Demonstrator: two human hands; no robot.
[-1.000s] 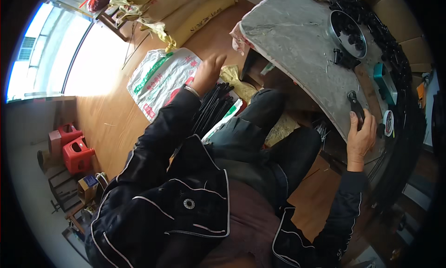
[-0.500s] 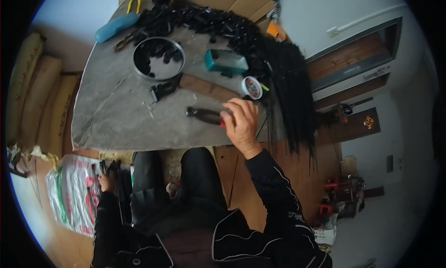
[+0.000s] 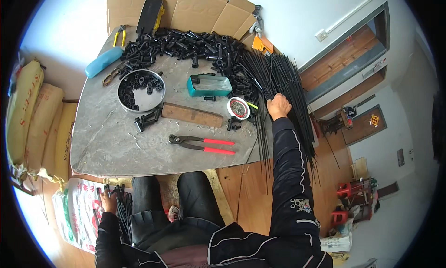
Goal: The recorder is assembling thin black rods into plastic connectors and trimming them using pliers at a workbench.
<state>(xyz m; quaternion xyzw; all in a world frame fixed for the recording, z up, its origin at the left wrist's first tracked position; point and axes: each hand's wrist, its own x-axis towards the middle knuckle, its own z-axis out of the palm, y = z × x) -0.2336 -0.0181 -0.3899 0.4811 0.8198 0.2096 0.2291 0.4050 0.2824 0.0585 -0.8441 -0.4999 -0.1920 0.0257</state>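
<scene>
Pale walls surround a room with a wood-plank floor; before the person's knees stands a grey, stone-topped desk. Along its right side lies a thick spread of long black rods, their near ends overhanging the edge. A heap of short black fittings curves across the back. Down by the left thigh, a white printed sack lies beside a bunch of dark lengths. Nearer the desk's middle come a round metal pan partly filled with small black pieces, red-handled pincers lying free, a wooden bar and a teal box. The right hand is curled over the rods, its fingertips hidden, so I cannot tell whether it grips any. The left hand rests at the top of the dark bunch; its grasp is unclear too. Smallest is a white tub.

The step in hand looks like picking out rods; the next move calls for closing firmly and drawing them clear of overlapping neighbours.
</scene>
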